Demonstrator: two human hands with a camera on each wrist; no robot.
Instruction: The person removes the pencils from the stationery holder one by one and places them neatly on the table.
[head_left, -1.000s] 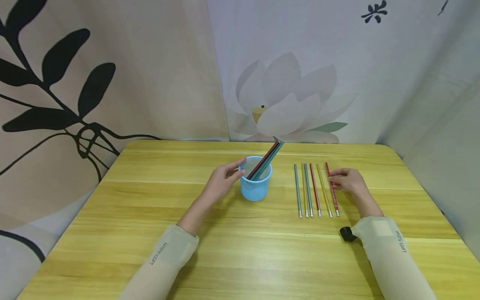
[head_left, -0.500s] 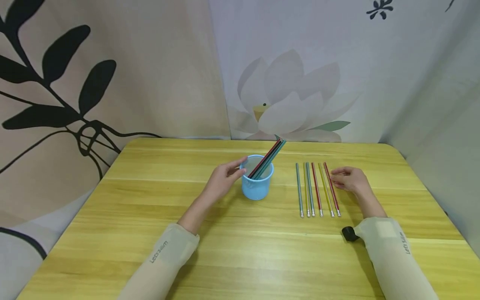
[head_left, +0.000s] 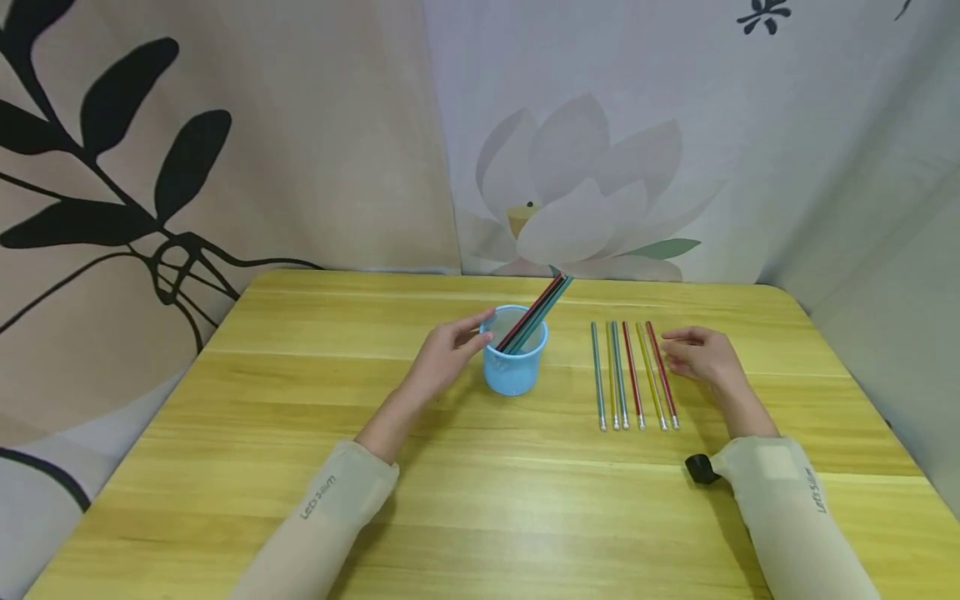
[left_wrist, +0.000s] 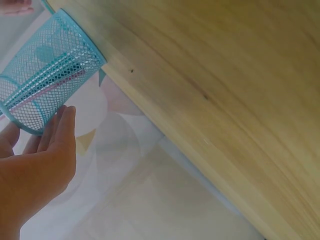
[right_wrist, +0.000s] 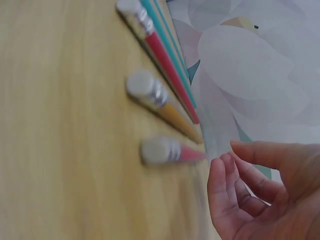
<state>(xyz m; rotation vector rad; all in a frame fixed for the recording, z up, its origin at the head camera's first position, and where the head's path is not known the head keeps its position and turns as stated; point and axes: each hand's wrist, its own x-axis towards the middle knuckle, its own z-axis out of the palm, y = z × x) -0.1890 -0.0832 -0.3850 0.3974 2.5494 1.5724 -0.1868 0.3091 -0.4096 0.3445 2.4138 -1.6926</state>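
Observation:
My left hand (head_left: 442,358) rests its thumb and fairly straight fingers against the left side of a blue mesh pencil cup (head_left: 512,377), near the rim. Inside lean several pencils (head_left: 537,313), red, dark and teal, tilted to the right. In the left wrist view the fingers lie along the mesh wall of the cup (left_wrist: 55,65). To the right, my right hand (head_left: 705,357) hovers just beside the outermost red pencil (head_left: 663,377), its fingers loosely bent and holding nothing. That pencil lies on the table, eraser end toward me; the right wrist view shows a small gap between pencil (right_wrist: 190,153) and fingertips.
Left of that red pencil lies a loose row: a yellow pencil (head_left: 652,377), another red pencil (head_left: 633,375), a teal pencil (head_left: 619,375) and more beyond. All rest on the wooden table (head_left: 480,500). A printed curtain (head_left: 337,133) hangs behind the table's far edge.
The outermost red pencil has shifted slightly left toward the yellow one. My right hand has come away from it to the right. The left hand stays at the cup.

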